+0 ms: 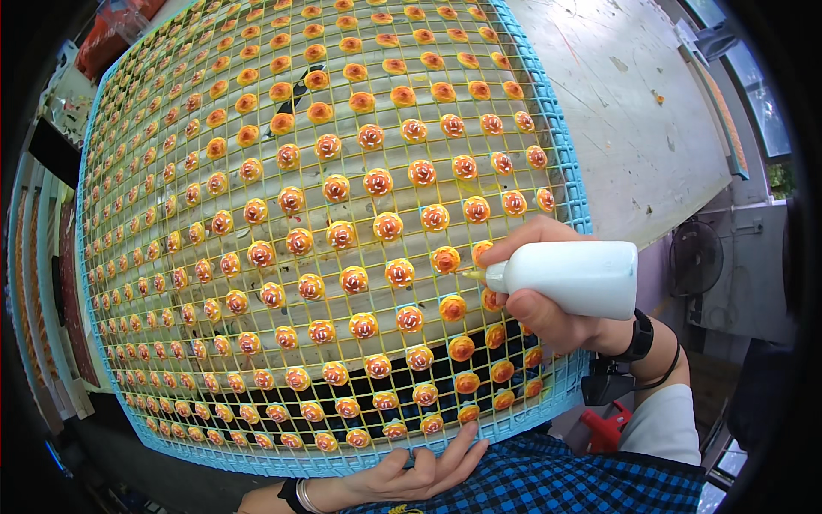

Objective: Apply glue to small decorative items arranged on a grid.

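Observation:
My right hand is wrapped round a white squeeze bottle, tilted to the left. Its narrow nozzle points at an orange flower-shaped round without white marks. Many such rounds sit in rows on a yellow grid within a light blue woven-look frame. Rounds left of the nozzle bear white strokes, like this marked round; the far rows and several near the right hand look plain. My left hand rests at the frame's near edge, fingers apart, fingertips against the rim.
Beneath the frame lies a grey table with stains and crumbs. A fan stands at the right, below windows. Near my right arm is a red object. Stacked trays line the far left. A dark tool shows through the grid.

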`<action>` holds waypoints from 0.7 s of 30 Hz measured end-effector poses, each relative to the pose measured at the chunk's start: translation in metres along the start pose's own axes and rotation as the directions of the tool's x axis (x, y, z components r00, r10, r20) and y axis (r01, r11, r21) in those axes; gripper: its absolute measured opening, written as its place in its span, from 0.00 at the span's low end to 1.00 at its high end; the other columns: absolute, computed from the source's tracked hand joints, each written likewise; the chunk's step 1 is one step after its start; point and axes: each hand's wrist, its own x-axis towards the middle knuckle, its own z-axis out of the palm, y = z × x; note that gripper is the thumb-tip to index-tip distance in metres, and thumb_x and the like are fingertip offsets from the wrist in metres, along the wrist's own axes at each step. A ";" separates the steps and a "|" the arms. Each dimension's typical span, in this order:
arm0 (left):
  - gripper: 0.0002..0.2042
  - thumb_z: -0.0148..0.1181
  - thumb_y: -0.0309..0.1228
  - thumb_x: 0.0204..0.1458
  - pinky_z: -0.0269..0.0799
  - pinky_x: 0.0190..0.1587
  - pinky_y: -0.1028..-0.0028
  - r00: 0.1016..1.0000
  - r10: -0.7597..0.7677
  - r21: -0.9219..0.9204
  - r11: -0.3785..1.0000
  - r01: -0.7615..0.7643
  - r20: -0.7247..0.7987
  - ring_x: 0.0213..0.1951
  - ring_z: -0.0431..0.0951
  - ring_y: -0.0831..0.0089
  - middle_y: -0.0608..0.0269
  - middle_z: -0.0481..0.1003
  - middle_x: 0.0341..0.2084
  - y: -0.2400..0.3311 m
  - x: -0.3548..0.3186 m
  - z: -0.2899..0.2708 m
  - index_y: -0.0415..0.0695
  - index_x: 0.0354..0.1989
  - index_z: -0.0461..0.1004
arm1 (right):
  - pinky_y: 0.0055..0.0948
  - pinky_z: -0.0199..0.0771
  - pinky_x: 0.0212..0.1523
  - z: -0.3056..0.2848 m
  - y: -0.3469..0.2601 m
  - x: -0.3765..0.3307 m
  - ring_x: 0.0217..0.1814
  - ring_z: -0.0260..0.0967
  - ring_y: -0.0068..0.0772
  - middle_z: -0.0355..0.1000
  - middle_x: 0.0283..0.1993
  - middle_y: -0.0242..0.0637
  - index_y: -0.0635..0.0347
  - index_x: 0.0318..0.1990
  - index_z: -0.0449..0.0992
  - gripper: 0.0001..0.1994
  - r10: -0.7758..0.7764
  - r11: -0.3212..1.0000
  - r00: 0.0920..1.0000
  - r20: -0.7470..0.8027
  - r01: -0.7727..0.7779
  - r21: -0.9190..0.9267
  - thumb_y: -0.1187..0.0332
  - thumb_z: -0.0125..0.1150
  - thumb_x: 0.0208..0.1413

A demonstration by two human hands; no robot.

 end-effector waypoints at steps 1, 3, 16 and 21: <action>0.17 0.41 0.43 0.54 0.49 0.33 0.80 1.000 0.004 0.002 1.000 -0.004 0.000 0.32 0.54 0.81 0.83 0.71 0.50 -0.001 0.000 0.000 0.62 0.51 0.68 | 0.23 0.69 0.25 0.000 -0.001 0.000 0.25 0.71 0.29 0.72 0.29 0.37 0.63 0.31 0.76 0.08 0.002 1.000 1.000 -0.002 -0.002 -0.002 0.68 0.65 0.47; 0.17 0.41 0.43 0.54 0.49 0.33 0.80 1.000 0.012 0.007 1.000 -0.012 0.000 0.32 0.54 0.81 0.84 0.71 0.50 -0.004 0.002 -0.001 0.62 0.51 0.68 | 0.23 0.69 0.25 0.001 -0.001 0.001 0.25 0.71 0.29 0.72 0.29 0.37 0.63 0.30 0.76 0.08 0.005 1.000 1.000 -0.007 -0.005 -0.003 0.68 0.65 0.47; 0.17 0.41 0.43 0.55 0.49 0.32 0.82 1.000 -0.015 -0.033 0.999 0.016 0.025 0.32 0.55 0.82 0.83 0.71 0.50 0.001 0.001 -0.002 0.63 0.52 0.68 | 0.24 0.69 0.29 -0.002 -0.002 0.002 0.29 0.70 0.30 0.71 0.32 0.40 0.64 0.32 0.74 0.08 0.000 1.000 1.000 0.021 0.000 -0.002 0.68 0.62 0.49; 0.17 0.41 0.43 0.55 0.48 0.31 0.82 1.000 -0.010 -0.029 1.000 0.010 0.017 0.32 0.55 0.82 0.82 0.71 0.50 0.001 0.001 -0.001 0.62 0.52 0.68 | 0.26 0.69 0.31 0.000 0.000 0.000 0.31 0.69 0.32 0.70 0.33 0.40 0.64 0.32 0.74 0.08 0.028 0.998 1.000 -0.011 -0.027 0.057 0.69 0.62 0.50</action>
